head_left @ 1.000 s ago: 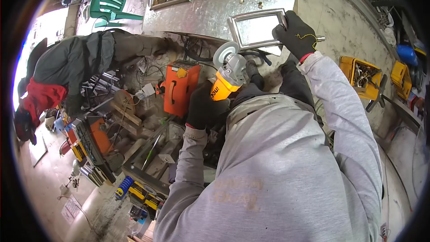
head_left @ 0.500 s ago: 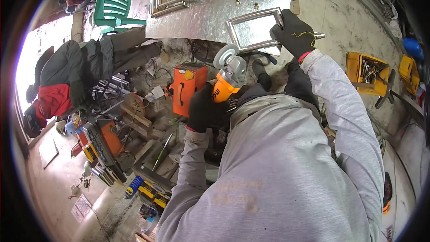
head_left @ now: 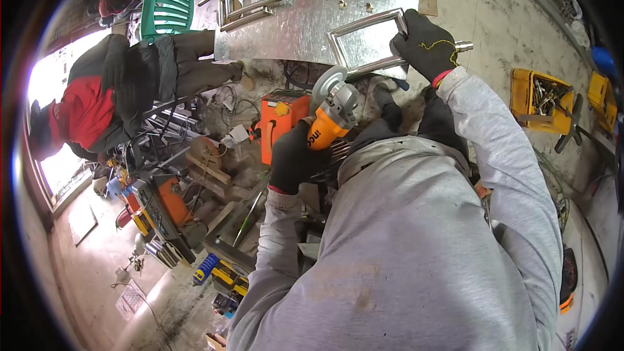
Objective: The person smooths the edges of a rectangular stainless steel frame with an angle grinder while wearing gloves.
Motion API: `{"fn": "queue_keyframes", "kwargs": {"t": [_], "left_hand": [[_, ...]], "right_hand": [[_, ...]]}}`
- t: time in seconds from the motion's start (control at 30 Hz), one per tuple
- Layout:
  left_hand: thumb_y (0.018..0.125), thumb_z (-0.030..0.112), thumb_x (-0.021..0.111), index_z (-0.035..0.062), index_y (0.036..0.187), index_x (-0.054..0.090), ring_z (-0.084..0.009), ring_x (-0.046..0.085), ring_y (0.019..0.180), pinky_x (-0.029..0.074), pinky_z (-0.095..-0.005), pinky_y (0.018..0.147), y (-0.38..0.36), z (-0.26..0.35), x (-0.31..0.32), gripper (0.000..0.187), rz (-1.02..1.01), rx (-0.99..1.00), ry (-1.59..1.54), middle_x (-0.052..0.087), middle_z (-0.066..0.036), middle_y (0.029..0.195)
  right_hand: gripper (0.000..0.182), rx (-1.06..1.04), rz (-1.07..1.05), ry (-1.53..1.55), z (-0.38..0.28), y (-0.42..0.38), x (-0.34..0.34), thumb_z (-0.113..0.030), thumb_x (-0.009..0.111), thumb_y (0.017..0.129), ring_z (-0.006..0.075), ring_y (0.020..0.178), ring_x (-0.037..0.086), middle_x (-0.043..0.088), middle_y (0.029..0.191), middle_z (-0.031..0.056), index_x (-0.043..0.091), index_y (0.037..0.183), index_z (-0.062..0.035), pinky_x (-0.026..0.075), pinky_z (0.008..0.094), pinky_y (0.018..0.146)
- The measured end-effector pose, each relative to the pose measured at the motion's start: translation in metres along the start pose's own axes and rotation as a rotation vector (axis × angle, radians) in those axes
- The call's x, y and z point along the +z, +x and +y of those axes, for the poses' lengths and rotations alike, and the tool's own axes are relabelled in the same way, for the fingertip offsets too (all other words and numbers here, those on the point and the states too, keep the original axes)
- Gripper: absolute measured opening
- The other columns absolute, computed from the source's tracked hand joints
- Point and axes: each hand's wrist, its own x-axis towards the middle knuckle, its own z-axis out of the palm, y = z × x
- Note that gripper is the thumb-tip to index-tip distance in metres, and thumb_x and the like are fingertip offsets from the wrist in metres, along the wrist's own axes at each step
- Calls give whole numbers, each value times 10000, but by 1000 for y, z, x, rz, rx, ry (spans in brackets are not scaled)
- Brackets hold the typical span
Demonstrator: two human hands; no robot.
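In a black glove, my left hand [head_left: 297,158] is wrapped round the orange body of an angle grinder [head_left: 330,117]. The grinder's pale round disc [head_left: 330,83] points up toward the metal sheet, close to the near corner of a shiny rectangular metal frame [head_left: 364,67]. My right hand [head_left: 426,45], also gloved in black with a yellow thread on it, grips the right end of that frame. A short metal tube end sticks out past the right hand. The frame overlaps the near edge of the sheet metal top [head_left: 292,39].
More metal frames [head_left: 250,10] and small brass-coloured pieces [head_left: 369,8] lie on the sheet. A co-worker [head_left: 97,101] in red and black stands at left, near a green chair [head_left: 168,6]. An orange machine [head_left: 283,123] sits beyond my left hand; a yellow container of metal parts [head_left: 543,101] is at right.
The co-worker at left has shifted position and moved an arm. My view has tilted slightly; both hands keep their grip on the grinder and the frame.
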Motion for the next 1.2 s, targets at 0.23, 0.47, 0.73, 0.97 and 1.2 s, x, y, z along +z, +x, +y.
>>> {"fn": "queue_keyframes", "kwargs": {"t": [0.23, 0.47, 0.73, 0.97, 1.2], "left_hand": [[744, 259, 917, 91, 1285, 712, -402, 792, 887, 621, -497, 740, 5, 6, -6, 603, 15, 22, 42, 799, -164, 942], [757, 258, 902, 102, 1248, 715, -396, 783, 853, 616, -494, 732, 7, 12, -14, 548, 18, 74, 106, 783, -159, 907], [771, 265, 888, 107, 1231, 713, -398, 780, 866, 616, -498, 748, 9, 21, -20, 517, 12, 76, 128, 780, -150, 916], [770, 256, 887, 99, 1236, 719, -404, 777, 857, 616, -489, 737, 12, 26, -19, 519, 22, 98, 177, 775, -156, 911], [760, 233, 903, 94, 1282, 725, -392, 788, 888, 625, -475, 751, 7, 27, -14, 569, 69, 74, 102, 796, -164, 959]], "right_hand": [[316, -36, 24, -8, 3, 0, 4, -341, 687, 945, 427, 915, 744, 752, 1038, 194, 635, 1122, -84, 583, 530, 813], [313, -79, 59, 8, 2, -2, 4, -341, 677, 958, 425, 918, 748, 754, 1028, 198, 630, 1135, -87, 587, 529, 811], [349, -45, -11, 19, 0, -1, -1, -343, 686, 964, 403, 981, 764, 763, 1063, 189, 636, 1178, -71, 608, 541, 832], [291, -64, 75, 15, 1, -2, 5, -337, 687, 960, 416, 906, 750, 752, 1038, 181, 639, 1128, -104, 591, 532, 804], [294, -58, 65, 34, 3, -2, 6, -335, 710, 950, 414, 905, 754, 756, 1035, 179, 647, 1125, -106, 594, 528, 802]]}}
